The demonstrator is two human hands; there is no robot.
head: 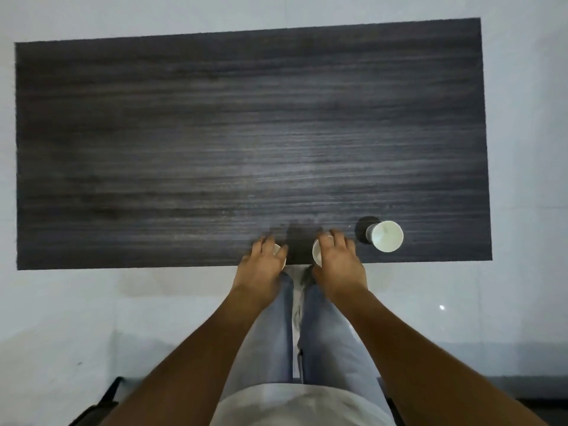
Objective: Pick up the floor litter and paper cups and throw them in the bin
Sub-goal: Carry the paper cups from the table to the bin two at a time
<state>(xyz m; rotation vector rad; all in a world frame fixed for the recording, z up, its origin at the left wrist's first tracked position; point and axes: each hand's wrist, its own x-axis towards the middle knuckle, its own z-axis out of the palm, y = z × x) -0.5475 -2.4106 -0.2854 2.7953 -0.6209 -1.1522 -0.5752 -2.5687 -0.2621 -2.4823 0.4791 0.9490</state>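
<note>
Paper cups on the dark table: left hand (pixel 266 256) curls its fingers over one cup (pixel 279 253) at the near edge, right hand (pixel 338 253) likewise over a second (pixel 317 253); a third cup (pixel 386 236) stands upright just to the right, untouched. Prob. light, thin-walled, easily crushed — grip the sides w/ little squeeze. No bin in view.

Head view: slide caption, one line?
Both hands grip paper cups at table edge; third cup stands right.

Dim, soft light; pale sheen mid dark wood-grain desk (pixel 246 133), a glare speck at four o'clock, slightly blurred throughout.
</note>
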